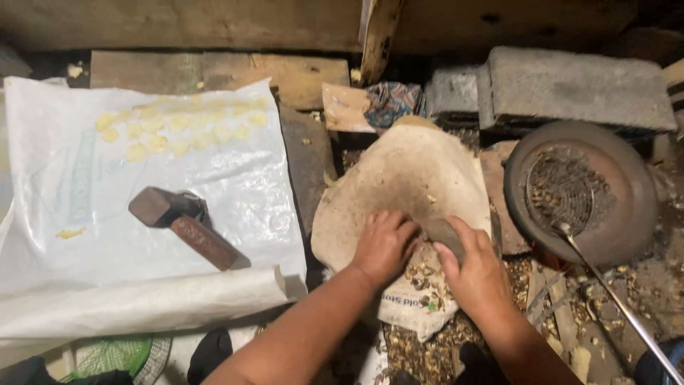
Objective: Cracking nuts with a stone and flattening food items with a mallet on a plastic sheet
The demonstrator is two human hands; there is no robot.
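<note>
As I looked down through the head camera, my right hand (476, 274) had its fingers wrapped around a grey stone (444, 232), its long axis running up-left toward my left hand (383, 246). That hand lay just beside it, fingers pressed together, flat on the worn slab (399, 178), above the broken shells (420, 274).

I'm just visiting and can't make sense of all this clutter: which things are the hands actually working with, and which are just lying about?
In use:
left hand pressing on the flat stone slab
right hand gripping a small grey stone
broken shells under the hands

Lying about:
rusty hammer on the white plastic sheet
pale yellow pieces
round pan with a wire skimmer
concrete block
</note>
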